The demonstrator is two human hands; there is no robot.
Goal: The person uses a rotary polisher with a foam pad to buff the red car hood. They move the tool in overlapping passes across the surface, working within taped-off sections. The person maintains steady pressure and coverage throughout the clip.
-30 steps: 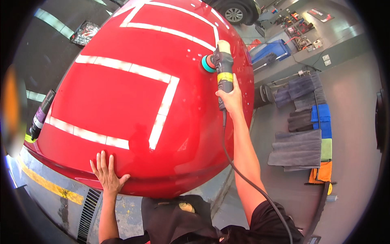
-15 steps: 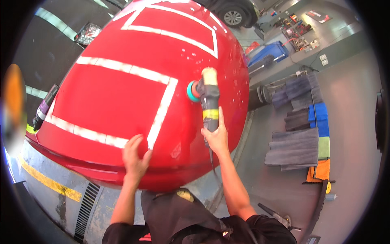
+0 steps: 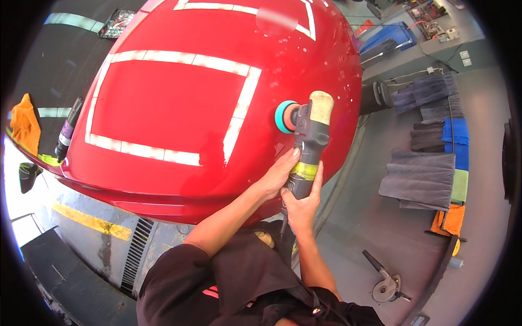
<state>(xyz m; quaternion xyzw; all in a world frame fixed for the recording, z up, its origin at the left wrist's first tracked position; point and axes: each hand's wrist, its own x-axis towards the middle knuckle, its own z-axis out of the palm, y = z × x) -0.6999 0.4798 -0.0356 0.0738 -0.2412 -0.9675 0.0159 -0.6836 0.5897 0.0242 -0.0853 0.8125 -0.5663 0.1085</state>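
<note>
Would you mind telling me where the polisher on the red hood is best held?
Grip the polisher by its long grey body near the yellow band, coming from the cord end below. The teal pad sits sideways at the far end, on the hood; both the left hand and right hand wrap there.

Dark bottle point(image 3: 67, 130) w/ pale label at hood's left edge; blue crate point(image 3: 387, 41), maybe packaging, top right.

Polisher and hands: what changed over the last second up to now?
The left hand left the front edge of the red car hood and joined the right hand on the polisher, so both now hold its handle. The polisher moved down the hood's right side, nearer the person. Its teal pad stays on the paint; the white tape rectangle is unchanged.
</note>
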